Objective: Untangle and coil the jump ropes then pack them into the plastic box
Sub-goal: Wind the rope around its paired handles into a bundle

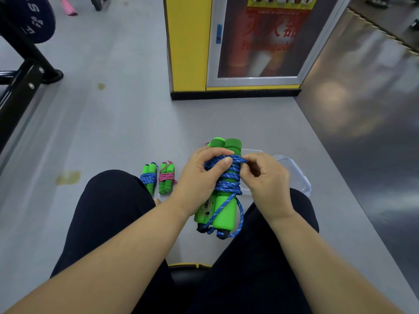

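I hold a jump rope [223, 209] with two green foam handles side by side and blue cord wound around their middle. My left hand [199, 177] grips the handles from the left, thumb pressed on the cord turns. My right hand [267, 180] pinches the blue cord at the top of the winding. A loose loop of cord hangs near the handles' lower ends. The clear plastic box [294, 175] sits on the floor behind my right hand, mostly hidden. Two coiled ropes lie on the floor to the left: one with blue cord [149, 179], one with pink cord [167, 177].
I sit with my legs in dark trousers [108, 211] spread over a grey floor. A yellow pillar with a fire extinguisher cabinet [258, 41] stands ahead. Black gym equipment [20, 75] stands at the left. A dark glossy floor strip runs along the right.
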Demonstrator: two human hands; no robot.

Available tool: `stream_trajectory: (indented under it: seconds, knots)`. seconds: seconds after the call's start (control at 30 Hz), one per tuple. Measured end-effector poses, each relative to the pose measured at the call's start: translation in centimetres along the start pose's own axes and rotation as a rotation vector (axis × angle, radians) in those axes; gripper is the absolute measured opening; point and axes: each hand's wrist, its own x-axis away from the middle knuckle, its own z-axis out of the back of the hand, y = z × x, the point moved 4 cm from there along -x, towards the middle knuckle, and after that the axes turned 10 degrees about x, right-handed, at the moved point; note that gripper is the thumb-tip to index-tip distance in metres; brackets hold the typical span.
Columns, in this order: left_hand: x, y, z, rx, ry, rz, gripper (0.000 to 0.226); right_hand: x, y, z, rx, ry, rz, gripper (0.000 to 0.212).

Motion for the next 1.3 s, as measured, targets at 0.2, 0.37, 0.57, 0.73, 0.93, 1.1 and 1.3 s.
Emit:
stream_trajectory:
  seconds: [0.2, 0.37, 0.57, 0.73, 0.93, 1.1, 1.3]
  knots:
    - [-0.1, 0.6, 0.1, 0.093, -0.042, 0.069, 0.016, -0.7, 0.7, -0.3, -0.239, -0.154, -0.198, 0.022]
    - [-0.1, 0.6, 0.0, 0.053, -0.084, 0.043, 0.021, -1.1, 1.0, -0.3, -0.471, -0.281, -0.346, 0.020]
    - [-0.1, 0.8, 0.0, -0.222, -0.069, -0.027, 0.016, -0.9, 1.7, -0.6, -0.502, -0.407, -0.381, 0.015]
    - [-0.5, 1.2, 0.0, -0.299, -0.034, -0.027, 0.016, -0.1, 1.9, -1.8, -0.707, -0.353, -0.470, 0.006]
    - [-0.5, 1.1, -0.5, -0.292, -0.038, -0.059, 0.012, -1.1, 2.0, -1.2, -0.632, -0.389, -0.410, 0.010]
    - [-1.1, 0.7, -0.4, -0.269, -0.001, -0.028, 0.008, -1.2, 2.0, -0.8, -0.587, -0.450, -0.373, 0.006]
    - [-1.1, 0.4, -0.1, -0.283, 0.009, -0.004, 0.007, -0.7, 2.0, -1.2, -0.583, -0.466, -0.393, 0.010]
